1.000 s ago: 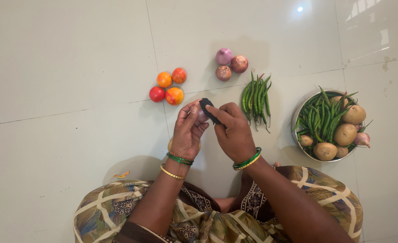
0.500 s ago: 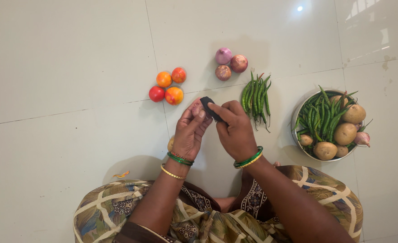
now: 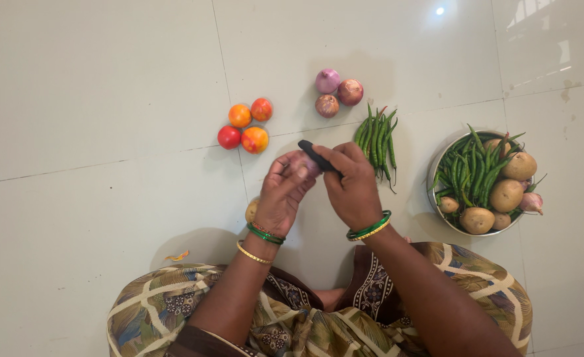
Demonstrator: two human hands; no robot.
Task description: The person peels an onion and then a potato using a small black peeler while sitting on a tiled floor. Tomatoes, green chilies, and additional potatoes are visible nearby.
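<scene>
**A:** And there we were, looking straight down at the pale tiled floor [image 3: 94, 86]. The left hand [image 3: 280, 195] was curled around a small purplish onion [image 3: 303, 164], fingers wrapped over it, so only a sliver of the onion showed between the two hands.

**B:** The right hand [image 3: 353, 185] was clenched on a black-handled tool [image 3: 316, 155], pressed against that onion. Only the dark handle was out in the open; whatever blade or edge it had was buried behind the fingers, so I couldn't tell what kind of tool it was.

**A:** Something yellowish [image 3: 252, 210] peeked out from under the left wrist, just beside it. It was mostly covered, so I couldn't make it out.

**B:** Around them, four tomatoes [image 3: 244, 126] sat clustered to the upper left, three onions [image 3: 336, 94] lay beyond the hands, and a bunch of green chillies [image 3: 376, 140] lay just beside the right hand.

**A:** Off to the right stood a steel bowl [image 3: 435, 166] with potatoes [image 3: 507, 196] and more green chillies piled in. The pile hid the bottom of the bowl.

**B:** A small orange scrap [image 3: 178, 256] lay on the floor near the left knee, too small to identify. The patterned garment [image 3: 153, 311] ran off the bottom edge.
</scene>
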